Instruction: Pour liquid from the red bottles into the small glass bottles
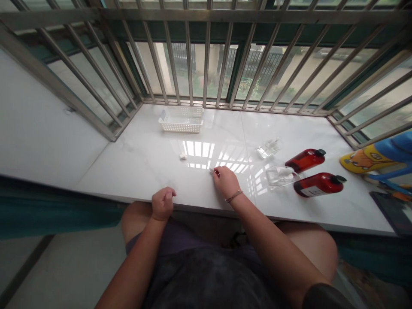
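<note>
My right hand [225, 181] is closed in a pinch over the white marble-look counter [128, 159], with a small pale bit at its fingertips, too small to name. My left hand [163, 203] rests at the counter's front edge, curled closed, and nothing shows in it. A small whitish item [183, 156] lies on the counter, up and to the left of my right hand. Behind it stands a white perforated basket [182, 127]. To the right of my right hand are two clear plastic containers, one nearer [279, 177] and one farther back [269, 148].
Two red bottles with black caps, one behind [305, 161] and one in front [317, 185], lie or lean on the right. Beyond them are a yellow and blue item [370, 159] and a dark flat device [389, 210]. Metal window bars [206, 64] border the counter's back.
</note>
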The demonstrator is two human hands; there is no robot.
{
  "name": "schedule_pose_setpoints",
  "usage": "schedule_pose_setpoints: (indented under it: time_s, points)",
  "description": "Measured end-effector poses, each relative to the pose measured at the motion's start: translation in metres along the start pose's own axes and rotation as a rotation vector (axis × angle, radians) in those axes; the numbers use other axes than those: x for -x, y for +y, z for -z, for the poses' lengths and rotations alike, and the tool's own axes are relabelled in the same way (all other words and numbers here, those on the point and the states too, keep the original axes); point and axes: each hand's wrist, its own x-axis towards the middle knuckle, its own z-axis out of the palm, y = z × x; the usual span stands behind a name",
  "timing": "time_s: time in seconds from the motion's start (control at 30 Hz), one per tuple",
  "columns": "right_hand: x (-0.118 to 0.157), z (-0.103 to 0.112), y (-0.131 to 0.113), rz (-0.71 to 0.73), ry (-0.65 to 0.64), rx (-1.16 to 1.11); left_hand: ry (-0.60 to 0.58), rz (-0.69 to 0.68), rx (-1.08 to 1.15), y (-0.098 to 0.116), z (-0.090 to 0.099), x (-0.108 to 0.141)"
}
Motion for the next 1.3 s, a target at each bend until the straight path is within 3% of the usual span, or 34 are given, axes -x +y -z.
schedule_pose_setpoints:
  time_s: [0.13,0.23,0.47,0.63,0.7,0.87,0.93,1.07,1.3]
  points:
    - [-0.016,-0.021,-0.033,0.073,-0.062,0.061,0.023,0.122,0.096,-0.002,0.008,-0.004]
    - [-0.007,-0.03,-0.053,0.183,-0.128,0.085,0.025,0.191,0.154,-0.003,0.011,-0.009]
    - [0.082,-0.038,-0.088,0.487,-0.337,0.038,0.015,0.27,0.2,0.002,0.015,-0.014]
    - [0.128,-0.032,-0.077,0.562,-0.429,-0.094,0.003,0.274,0.228,0.003,0.015,-0.015]
    - [0.132,-0.022,-0.065,0.474,-0.396,-0.199,-0.005,0.274,0.233,0.001,0.014,-0.015]
    - [0.124,0.01,-0.034,-0.138,-0.402,-0.941,-0.035,0.284,0.222,0.001,0.016,-0.018]
    - [0.123,0.019,-0.024,-0.262,-0.391,-1.138,-0.055,0.301,0.209,0.006,0.014,-0.021]
    - [0.126,0.028,-0.012,-0.32,-0.322,-1.263,-0.159,0.341,0.221,0.036,0.0,-0.021]
    - [0.137,0.041,-0.006,-0.194,-0.279,-1.003,-0.662,0.399,0.635,0.104,-0.032,0.001]
